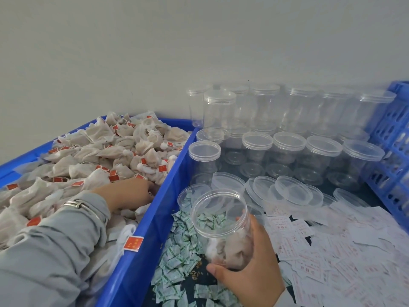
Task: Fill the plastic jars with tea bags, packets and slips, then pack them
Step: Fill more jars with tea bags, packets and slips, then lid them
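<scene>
Right hand (250,262) grips an open jar (221,227) over the packets (177,258) beside the bin's blue edge (155,218), while left hand (130,193) digs among tea bags (88,160), its grasp hidden.

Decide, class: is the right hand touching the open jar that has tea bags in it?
Touching. The head view shows the right hand wrapped round the open jar, thumb across its lower wall and fingers curled behind it.

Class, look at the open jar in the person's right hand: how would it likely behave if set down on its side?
The jar looks round and smooth, so it would probably roll. It seems light: thin clear plastic with only a few tea bags inside. With no lid on, those could spill out.
</scene>
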